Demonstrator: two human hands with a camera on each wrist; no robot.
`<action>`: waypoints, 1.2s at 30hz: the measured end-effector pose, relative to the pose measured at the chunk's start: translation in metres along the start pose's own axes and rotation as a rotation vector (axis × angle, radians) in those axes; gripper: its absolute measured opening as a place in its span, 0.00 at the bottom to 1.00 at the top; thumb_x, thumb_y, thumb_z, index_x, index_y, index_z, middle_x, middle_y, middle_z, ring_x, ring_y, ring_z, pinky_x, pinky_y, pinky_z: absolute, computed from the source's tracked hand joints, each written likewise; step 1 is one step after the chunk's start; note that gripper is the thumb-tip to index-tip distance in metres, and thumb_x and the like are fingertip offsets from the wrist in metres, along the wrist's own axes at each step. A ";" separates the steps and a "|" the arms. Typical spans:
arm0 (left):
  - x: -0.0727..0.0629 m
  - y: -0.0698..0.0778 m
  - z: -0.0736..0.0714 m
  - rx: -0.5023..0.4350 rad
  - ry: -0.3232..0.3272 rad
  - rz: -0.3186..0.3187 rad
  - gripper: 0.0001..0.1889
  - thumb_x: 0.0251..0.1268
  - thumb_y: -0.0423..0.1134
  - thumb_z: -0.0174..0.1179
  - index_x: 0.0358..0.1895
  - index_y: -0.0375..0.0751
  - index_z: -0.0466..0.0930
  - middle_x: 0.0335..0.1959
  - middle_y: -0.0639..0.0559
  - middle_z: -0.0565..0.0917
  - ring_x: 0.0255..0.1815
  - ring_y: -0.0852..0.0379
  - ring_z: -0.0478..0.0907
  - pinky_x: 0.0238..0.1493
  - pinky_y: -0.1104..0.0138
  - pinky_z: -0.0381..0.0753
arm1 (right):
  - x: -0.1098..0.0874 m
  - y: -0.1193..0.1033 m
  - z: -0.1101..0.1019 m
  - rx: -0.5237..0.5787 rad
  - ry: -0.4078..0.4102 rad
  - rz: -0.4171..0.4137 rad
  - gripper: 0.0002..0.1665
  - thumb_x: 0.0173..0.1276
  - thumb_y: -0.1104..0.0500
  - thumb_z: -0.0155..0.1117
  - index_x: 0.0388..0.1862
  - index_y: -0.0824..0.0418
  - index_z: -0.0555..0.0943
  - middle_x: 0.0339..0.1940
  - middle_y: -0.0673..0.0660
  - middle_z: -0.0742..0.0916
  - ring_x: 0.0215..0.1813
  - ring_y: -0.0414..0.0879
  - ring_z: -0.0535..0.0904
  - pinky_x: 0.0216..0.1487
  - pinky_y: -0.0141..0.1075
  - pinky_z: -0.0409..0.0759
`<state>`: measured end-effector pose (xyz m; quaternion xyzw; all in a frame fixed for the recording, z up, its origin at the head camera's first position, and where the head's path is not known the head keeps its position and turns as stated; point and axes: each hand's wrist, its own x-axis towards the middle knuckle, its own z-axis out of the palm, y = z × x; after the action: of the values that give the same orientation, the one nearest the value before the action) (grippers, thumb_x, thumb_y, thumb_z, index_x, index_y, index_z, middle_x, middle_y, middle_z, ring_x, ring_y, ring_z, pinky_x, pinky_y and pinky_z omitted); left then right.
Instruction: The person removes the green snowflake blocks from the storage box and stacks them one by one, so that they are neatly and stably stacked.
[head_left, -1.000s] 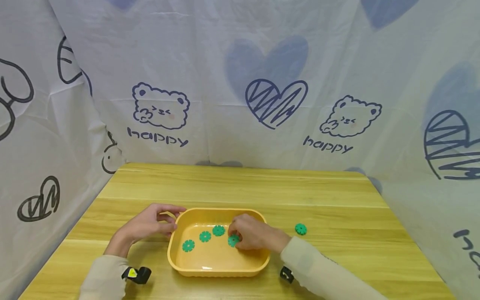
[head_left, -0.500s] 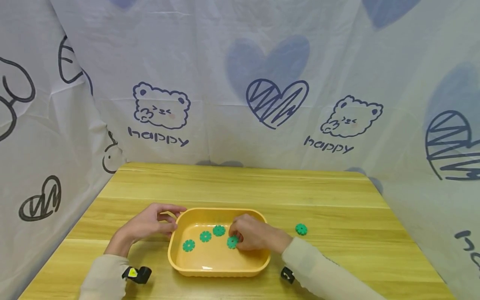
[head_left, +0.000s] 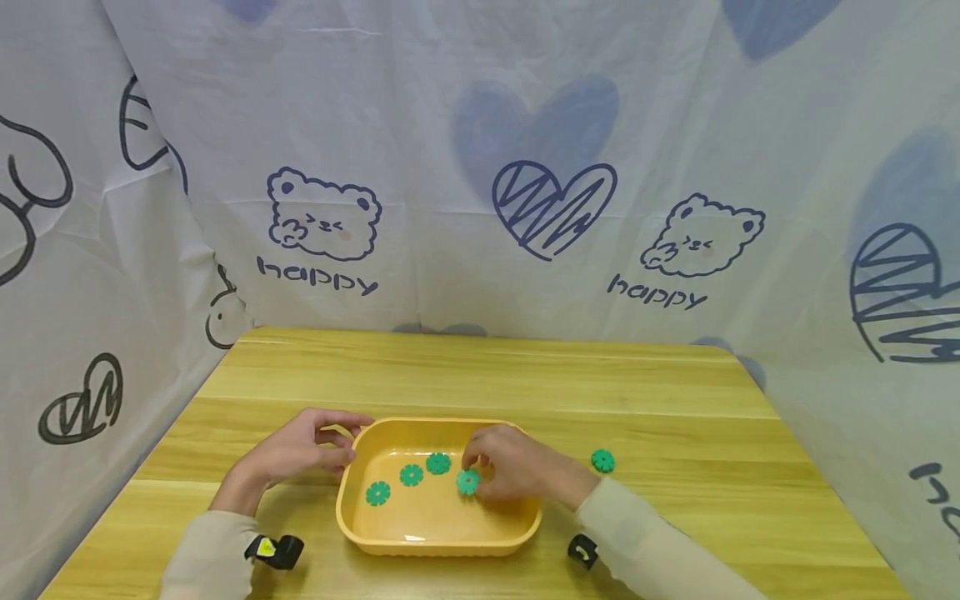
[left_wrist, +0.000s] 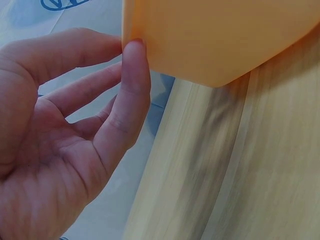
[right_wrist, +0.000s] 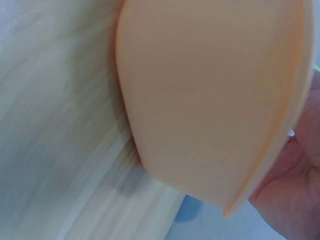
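While the left edge of the wooden tabletop [head_left: 675,400] slants along the patterned cloth [head_left: 435,125], a stretch of wood lies between that edge and the yellow tray [head_left: 442,548], which sits near the lower middle of the head view. A broad band of tabletop runs between the tray's far rim and the table's far edge, where the cloth rises like a wall; more wood spreads right of the tray to the slanting right edge, with a lone green disc [head_left: 602,461] lying there, well apart from the rim. The left hand [head_left: 296,450] comes in from the near left, wrist bent, its fingers loosely bent and spread, the thumb and forefinger tips touching the outside of the tray at its far left corner. Inside, left to right, lie a first disc [head_left: 378,493], a second disc [head_left: 411,475] and a third disc [head_left: 438,463], the last two near each other. Beside them the right hand [head_left: 510,462], reaching over the right rim, pinches the fourth disc [head_left: 468,482] between thumb and fingertips, its notched face tilted upward; in the right wrist view the tray wall hides the fingertips.
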<state>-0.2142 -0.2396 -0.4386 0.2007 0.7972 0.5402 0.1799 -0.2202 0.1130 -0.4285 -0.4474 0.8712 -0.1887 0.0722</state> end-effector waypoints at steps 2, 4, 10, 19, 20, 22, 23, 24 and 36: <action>0.000 0.000 0.000 -0.005 -0.002 0.002 0.29 0.66 0.29 0.64 0.69 0.22 0.71 0.54 0.28 0.77 0.42 0.58 0.83 0.42 0.59 0.92 | -0.002 0.000 -0.003 0.030 -0.005 0.011 0.15 0.59 0.64 0.75 0.46 0.62 0.88 0.45 0.55 0.90 0.43 0.45 0.86 0.45 0.25 0.84; 0.000 0.000 0.000 -0.008 -0.003 0.005 0.29 0.66 0.29 0.64 0.69 0.22 0.71 0.53 0.28 0.77 0.42 0.58 0.84 0.42 0.60 0.92 | -0.005 0.001 -0.007 0.051 -0.004 0.017 0.15 0.60 0.65 0.75 0.47 0.62 0.88 0.46 0.56 0.90 0.44 0.46 0.86 0.46 0.27 0.86; 0.000 0.001 0.000 -0.007 -0.004 0.013 0.29 0.66 0.29 0.64 0.69 0.22 0.70 0.52 0.28 0.78 0.42 0.57 0.84 0.42 0.60 0.92 | -0.015 0.004 -0.021 0.092 0.033 0.013 0.13 0.62 0.66 0.74 0.46 0.62 0.88 0.45 0.57 0.89 0.43 0.46 0.86 0.44 0.31 0.89; 0.002 0.000 -0.001 -0.002 -0.002 0.002 0.29 0.66 0.29 0.64 0.69 0.23 0.71 0.52 0.27 0.78 0.42 0.58 0.84 0.42 0.60 0.92 | -0.035 0.013 -0.048 0.136 0.105 0.086 0.14 0.61 0.67 0.75 0.46 0.62 0.88 0.44 0.56 0.89 0.43 0.50 0.86 0.46 0.36 0.90; 0.002 0.000 -0.001 -0.002 -0.001 0.001 0.29 0.67 0.29 0.64 0.69 0.23 0.71 0.52 0.27 0.78 0.42 0.58 0.84 0.42 0.60 0.92 | -0.037 0.015 -0.050 0.138 0.112 0.096 0.14 0.60 0.67 0.75 0.46 0.62 0.88 0.44 0.56 0.89 0.43 0.50 0.86 0.46 0.36 0.90; 0.002 0.000 -0.001 -0.004 0.000 0.001 0.28 0.67 0.29 0.64 0.69 0.23 0.71 0.52 0.27 0.78 0.42 0.58 0.84 0.42 0.60 0.92 | -0.042 0.018 -0.054 0.137 0.122 0.117 0.13 0.60 0.66 0.75 0.46 0.61 0.88 0.44 0.55 0.89 0.44 0.49 0.86 0.46 0.35 0.90; 0.002 0.001 -0.001 -0.004 0.000 0.000 0.28 0.67 0.29 0.64 0.69 0.23 0.71 0.52 0.28 0.78 0.42 0.58 0.84 0.41 0.60 0.92 | -0.044 0.020 -0.055 0.136 0.129 0.125 0.13 0.60 0.66 0.75 0.45 0.61 0.88 0.44 0.55 0.89 0.44 0.49 0.86 0.46 0.35 0.90; 0.002 0.001 -0.001 -0.005 0.001 0.001 0.28 0.67 0.29 0.64 0.69 0.23 0.71 0.52 0.28 0.78 0.42 0.58 0.84 0.42 0.60 0.92 | -0.047 0.022 -0.056 0.136 0.134 0.134 0.13 0.60 0.65 0.75 0.45 0.61 0.88 0.45 0.55 0.89 0.44 0.49 0.86 0.46 0.36 0.90; -0.002 0.003 0.000 -0.017 -0.005 0.017 0.29 0.66 0.29 0.64 0.69 0.21 0.70 0.52 0.28 0.79 0.42 0.58 0.84 0.41 0.61 0.92 | -0.074 0.054 -0.059 0.061 0.177 0.216 0.15 0.58 0.64 0.78 0.45 0.62 0.88 0.44 0.56 0.89 0.43 0.51 0.85 0.44 0.42 0.91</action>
<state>-0.2123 -0.2393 -0.4362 0.2072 0.7905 0.5479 0.1790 -0.2350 0.2168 -0.3987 -0.3301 0.9112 -0.2449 0.0287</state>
